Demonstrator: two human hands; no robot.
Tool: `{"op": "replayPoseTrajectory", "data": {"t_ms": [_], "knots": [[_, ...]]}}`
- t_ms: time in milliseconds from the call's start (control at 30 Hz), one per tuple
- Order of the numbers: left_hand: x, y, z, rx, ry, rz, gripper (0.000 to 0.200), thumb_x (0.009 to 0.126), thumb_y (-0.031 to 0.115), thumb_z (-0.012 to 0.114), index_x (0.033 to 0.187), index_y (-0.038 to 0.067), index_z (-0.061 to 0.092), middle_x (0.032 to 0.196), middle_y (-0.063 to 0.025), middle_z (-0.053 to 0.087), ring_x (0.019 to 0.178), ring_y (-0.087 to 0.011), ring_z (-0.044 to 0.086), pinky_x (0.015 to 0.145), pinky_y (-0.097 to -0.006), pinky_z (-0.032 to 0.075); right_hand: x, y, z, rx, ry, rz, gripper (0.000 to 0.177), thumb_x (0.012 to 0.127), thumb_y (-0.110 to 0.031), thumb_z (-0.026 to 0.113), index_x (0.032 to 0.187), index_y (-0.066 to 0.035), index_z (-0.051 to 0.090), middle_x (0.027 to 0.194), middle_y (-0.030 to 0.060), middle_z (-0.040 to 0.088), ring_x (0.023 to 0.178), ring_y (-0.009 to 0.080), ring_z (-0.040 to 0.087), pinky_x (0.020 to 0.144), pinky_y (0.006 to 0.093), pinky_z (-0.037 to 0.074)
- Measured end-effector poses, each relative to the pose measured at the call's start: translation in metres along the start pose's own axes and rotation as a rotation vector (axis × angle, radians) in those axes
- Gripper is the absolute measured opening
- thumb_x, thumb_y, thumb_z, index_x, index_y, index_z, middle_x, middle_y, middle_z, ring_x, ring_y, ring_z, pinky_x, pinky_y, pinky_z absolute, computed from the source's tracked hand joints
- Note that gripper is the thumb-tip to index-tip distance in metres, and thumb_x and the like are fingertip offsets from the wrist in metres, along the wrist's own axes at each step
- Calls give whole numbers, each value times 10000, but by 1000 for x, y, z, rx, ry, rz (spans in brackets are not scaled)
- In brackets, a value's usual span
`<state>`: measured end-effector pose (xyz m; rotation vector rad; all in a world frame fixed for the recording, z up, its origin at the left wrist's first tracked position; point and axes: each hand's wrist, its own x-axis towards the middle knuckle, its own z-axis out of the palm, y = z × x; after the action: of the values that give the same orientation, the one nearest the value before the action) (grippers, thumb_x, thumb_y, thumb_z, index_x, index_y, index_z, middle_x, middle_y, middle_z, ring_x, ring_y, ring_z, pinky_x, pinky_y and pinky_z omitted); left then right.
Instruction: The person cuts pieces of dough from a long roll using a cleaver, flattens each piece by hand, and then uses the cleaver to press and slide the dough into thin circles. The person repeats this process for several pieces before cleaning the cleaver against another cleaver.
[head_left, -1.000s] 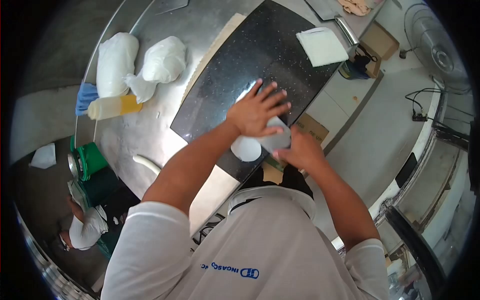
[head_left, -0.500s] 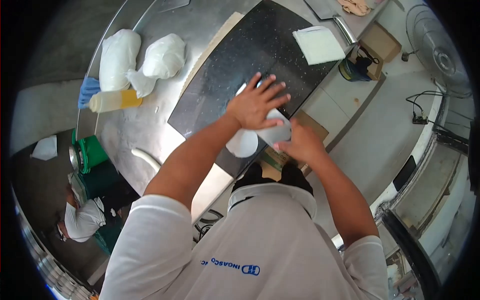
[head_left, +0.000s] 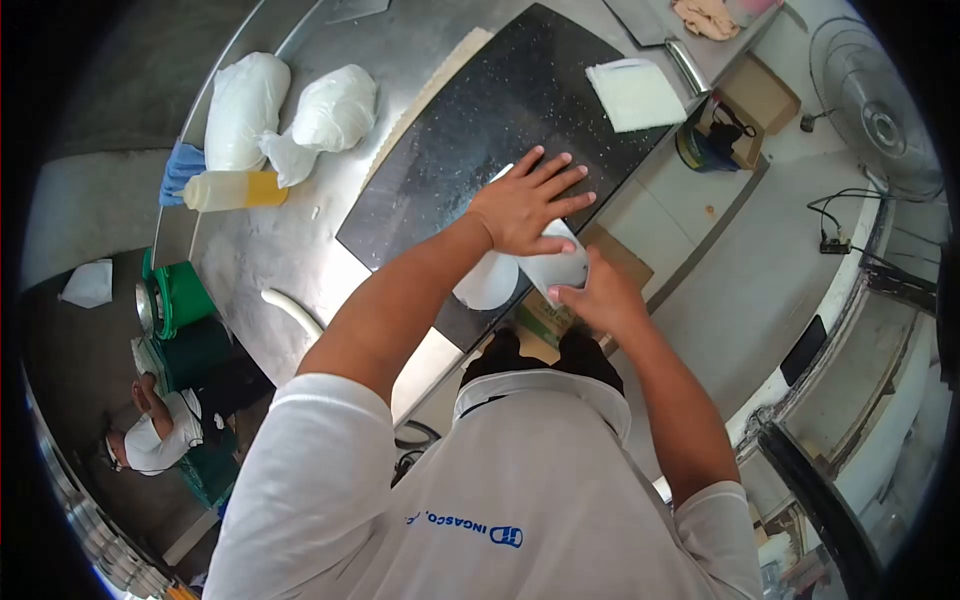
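My left hand point(head_left: 525, 208) lies over a flat, light-grey plate, palm down with its fingers spread. The plate point(head_left: 556, 262) is wide and shiny like a blade, and part of it is hidden under that hand. My right hand point(head_left: 608, 292) grips the plate's near right end, thumb on the side toward me. A thin white disc point(head_left: 488, 284) is just left of the plate, partly covered by my left wrist. White also shows beyond my left hand. Everything rests on or over a black speckled board point(head_left: 430, 170) dusted with white bits.
A folded white cloth point(head_left: 638, 95) lies at the board's far right. White plastic-wrapped bundles point(head_left: 335, 108), a squeeze bottle of yellow liquid point(head_left: 235, 190) and a white curved strip point(head_left: 292, 310) are on the steel table point(head_left: 270, 245). Another person point(head_left: 170, 430) is at lower left.
My left hand has slid slightly right over the plate. The plate's near end catches more light, and my right hand has shifted slightly. The other person's arm has moved.
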<state>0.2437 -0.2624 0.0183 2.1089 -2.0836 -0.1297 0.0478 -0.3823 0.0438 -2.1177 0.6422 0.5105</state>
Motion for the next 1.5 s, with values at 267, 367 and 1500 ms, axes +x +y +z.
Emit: {"op": "replayPoseTrajectory", "data": {"t_ms": [267,367,1500], "knots": [[-72,35,9,-88,-135,43,785,914,749,470,1550,289,449,1647,-93,359,1557,-353,243,1261,-613,113,-37,11,73,54,-7,-18,818,747,-414,862,1362,5,522,1165,297,686,1100,480,658,957,511,528],[-20,5,7,17,49,124,769,904,728,526,1516,265,492,1619,-101,391,1535,-337,292,1234,-621,201,-17,4,28,-5,13,94,758,740,-422,862,1290,-11,539,1090,282,711,1067,466,673,911,515,537],[3,49,-64,-1470,411,-668,240,929,79,746,1154,48,669,1044,-12,691,939,-86,637,820,-254,517,-33,61,-18,397,-28,-36,433,879,-280,768,1157,8,603,972,178,726,877,267,699,804,377,542]]}}
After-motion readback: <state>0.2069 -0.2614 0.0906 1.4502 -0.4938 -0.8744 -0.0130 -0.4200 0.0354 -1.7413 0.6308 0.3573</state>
